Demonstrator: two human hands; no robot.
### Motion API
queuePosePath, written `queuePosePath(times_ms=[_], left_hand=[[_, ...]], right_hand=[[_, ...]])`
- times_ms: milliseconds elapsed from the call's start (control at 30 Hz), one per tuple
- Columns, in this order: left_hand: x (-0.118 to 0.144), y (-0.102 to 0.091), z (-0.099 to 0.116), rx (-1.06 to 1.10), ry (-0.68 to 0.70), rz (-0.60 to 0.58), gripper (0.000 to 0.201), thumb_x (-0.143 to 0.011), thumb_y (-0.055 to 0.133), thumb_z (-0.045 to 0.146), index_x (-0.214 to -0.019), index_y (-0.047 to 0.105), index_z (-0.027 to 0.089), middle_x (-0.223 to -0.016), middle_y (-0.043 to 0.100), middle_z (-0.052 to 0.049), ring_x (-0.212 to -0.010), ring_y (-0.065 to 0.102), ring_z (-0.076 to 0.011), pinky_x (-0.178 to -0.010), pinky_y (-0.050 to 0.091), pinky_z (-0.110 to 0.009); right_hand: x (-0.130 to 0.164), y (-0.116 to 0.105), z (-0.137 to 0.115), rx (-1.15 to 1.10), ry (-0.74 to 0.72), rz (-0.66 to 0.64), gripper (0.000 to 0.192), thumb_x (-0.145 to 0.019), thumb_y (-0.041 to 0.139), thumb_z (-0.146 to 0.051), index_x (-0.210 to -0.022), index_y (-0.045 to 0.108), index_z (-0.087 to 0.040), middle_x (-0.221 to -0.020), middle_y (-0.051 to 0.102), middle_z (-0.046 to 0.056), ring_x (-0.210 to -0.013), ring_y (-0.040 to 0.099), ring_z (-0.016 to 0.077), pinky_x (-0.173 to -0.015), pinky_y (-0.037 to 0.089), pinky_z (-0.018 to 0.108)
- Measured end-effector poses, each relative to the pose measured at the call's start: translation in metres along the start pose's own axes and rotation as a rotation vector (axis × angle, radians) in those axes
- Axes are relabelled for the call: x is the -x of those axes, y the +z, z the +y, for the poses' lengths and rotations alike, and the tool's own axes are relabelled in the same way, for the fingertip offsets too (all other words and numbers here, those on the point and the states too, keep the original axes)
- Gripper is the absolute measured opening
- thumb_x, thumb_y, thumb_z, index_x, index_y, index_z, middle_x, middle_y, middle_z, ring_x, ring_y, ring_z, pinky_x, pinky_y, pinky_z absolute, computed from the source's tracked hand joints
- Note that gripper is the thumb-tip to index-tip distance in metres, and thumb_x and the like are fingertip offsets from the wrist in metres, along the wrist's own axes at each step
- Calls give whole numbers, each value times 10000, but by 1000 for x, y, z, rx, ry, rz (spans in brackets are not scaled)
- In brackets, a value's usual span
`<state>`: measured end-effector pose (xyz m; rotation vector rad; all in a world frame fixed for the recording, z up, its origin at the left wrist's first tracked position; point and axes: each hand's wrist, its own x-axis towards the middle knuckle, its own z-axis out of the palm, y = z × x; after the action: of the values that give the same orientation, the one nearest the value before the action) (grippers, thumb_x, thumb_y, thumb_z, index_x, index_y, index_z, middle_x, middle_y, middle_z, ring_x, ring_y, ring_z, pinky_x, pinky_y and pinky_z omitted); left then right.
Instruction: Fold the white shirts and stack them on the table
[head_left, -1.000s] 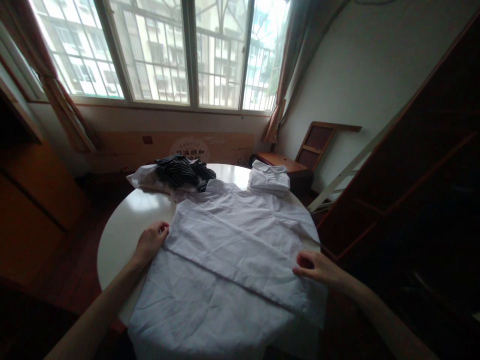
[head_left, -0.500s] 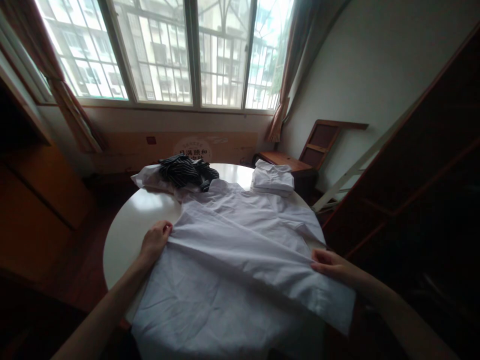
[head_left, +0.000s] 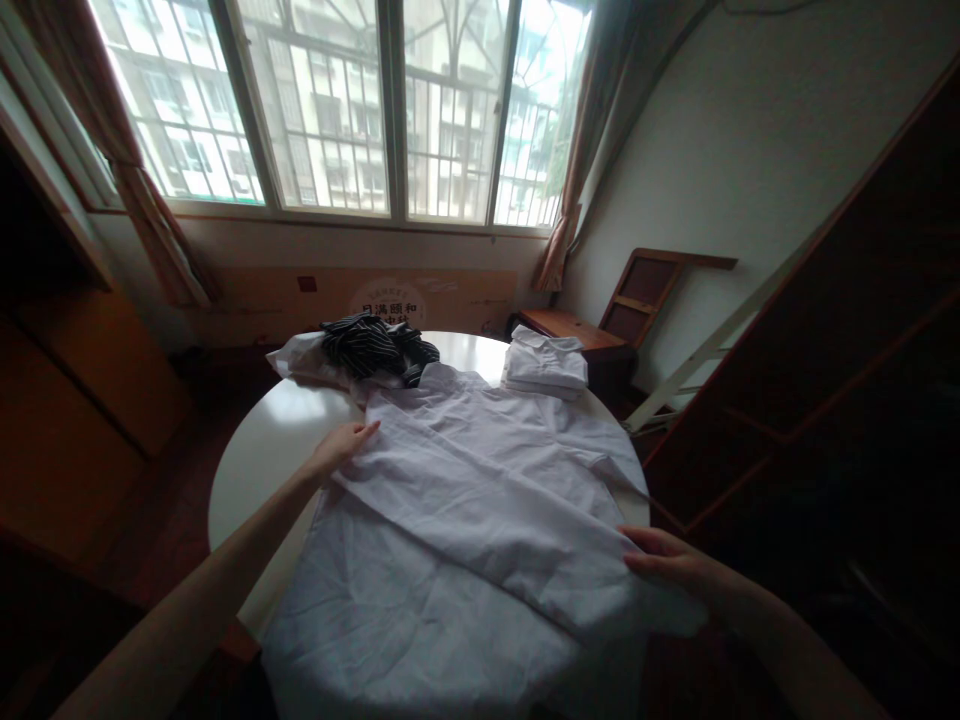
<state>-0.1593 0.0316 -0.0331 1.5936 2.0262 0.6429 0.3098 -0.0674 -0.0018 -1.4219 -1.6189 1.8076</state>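
A white long-sleeved shirt [head_left: 465,470] lies spread over the round table, its lower part hanging over the near edge. One sleeve is folded diagonally across the body, down to the right. My left hand [head_left: 346,445] rests at the shirt's left edge near the shoulder, fingers stretched out onto the cloth. At the right edge, my right hand [head_left: 667,560] touches the folded sleeve, with thumb and fingers apart. The sleeve's end is blurred beneath that hand.
A stack of folded white shirts [head_left: 546,362] sits at the table's far right. Black striped clothing [head_left: 367,345] lies heaped over a white bundle [head_left: 296,357] at the far left. The white round table [head_left: 255,470] shows bare on the left. Beyond it stands a wooden chair [head_left: 574,328].
My left hand has released the sleeve fold and moved up and right along the shirt's edge. My right hand has loosened and dropped slightly; the sleeve has settled flatter.
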Motion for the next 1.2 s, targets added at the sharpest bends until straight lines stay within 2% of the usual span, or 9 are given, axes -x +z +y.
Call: queuePosePath(times_ms=[133, 267, 400, 533, 667, 833, 967, 1067, 1200], left_hand=[[-9, 8, 2, 216, -20, 70, 309, -698, 507, 414, -742, 602, 123, -663, 619, -39, -584, 551, -164, -493, 379, -236], [-13, 7, -1, 321, -23, 59, 260, -694, 510, 337, -790, 592, 109, -734, 639, -56, -629, 573, -168, -542, 417, -244], [-17, 5, -3, 90, 47, 144, 249, -773, 442, 324, -784, 594, 127, -801, 658, -87, -718, 603, -185, -617, 425, -248], [-11, 11, -2, -292, 72, 252, 338, -854, 335, 373, -923, 590, 163, -861, 670, -120, -781, 621, -218, -625, 405, -265], [-4, 11, -1, -404, 47, 258, 390, -848, 323, 428, -910, 611, 173, -896, 672, -133, -810, 621, -248, -604, 391, -274], [-3, 3, -6, -349, 66, 155, 327, -835, 363, 369, -872, 629, 183, -885, 679, -88, -793, 616, -206, -625, 386, -248], [-2, 5, -9, -366, 69, 184, 345, -855, 345, 393, -904, 621, 192, -891, 679, -86, -797, 615, -206, -619, 382, -247], [-2, 9, -9, -371, 66, 219, 352, -865, 330, 402, -928, 614, 203, -874, 680, -83, -799, 614, -209, -616, 377, -250], [-9, 9, -11, -280, 85, 183, 343, -851, 349, 401, -876, 620, 192, -866, 678, -75, -782, 612, -193, -618, 382, -238]], right_hand=[[-1, 4, 8, -25, 7, -15, 404, -667, 649, -461, -948, 641, -170, -956, 642, 67, -953, 583, 240, -829, 452, 338], [2, 3, 13, -29, 52, -7, 413, -661, 658, -447, -970, 634, -175, -981, 639, 70, -920, 596, 237, -778, 471, 320], [0, -1, 13, -94, -23, 18, 438, -678, 627, -472, -1003, 608, -179, -995, 620, 72, -939, 581, 222, -802, 450, 302], [-11, -4, 16, 251, -69, 86, 416, -672, 609, -529, -840, 606, -149, -828, 598, 39, -785, 552, 184, -700, 446, 275], [-13, -4, 18, 427, -68, 93, 428, -669, 586, -566, -731, 565, -143, -692, 527, 0, -660, 487, 135, -580, 399, 224], [-2, 0, 11, 294, -43, -12, 412, -662, 613, -543, -744, 582, -139, -708, 537, 6, -657, 496, 132, -570, 395, 217], [3, 6, 9, 70, -27, -74, 430, -655, 638, -504, -894, 603, -148, -810, 587, 31, -719, 539, 149, -624, 422, 234], [0, 11, 11, 279, 12, -17, 327, -658, 644, -459, -695, 571, -142, -649, 520, -13, -596, 467, 102, -520, 360, 194], [-5, 12, 15, 602, 29, 90, 354, -652, 638, -401, -517, 426, -152, -519, 361, -54, -507, 327, 62, -439, 226, 185]])
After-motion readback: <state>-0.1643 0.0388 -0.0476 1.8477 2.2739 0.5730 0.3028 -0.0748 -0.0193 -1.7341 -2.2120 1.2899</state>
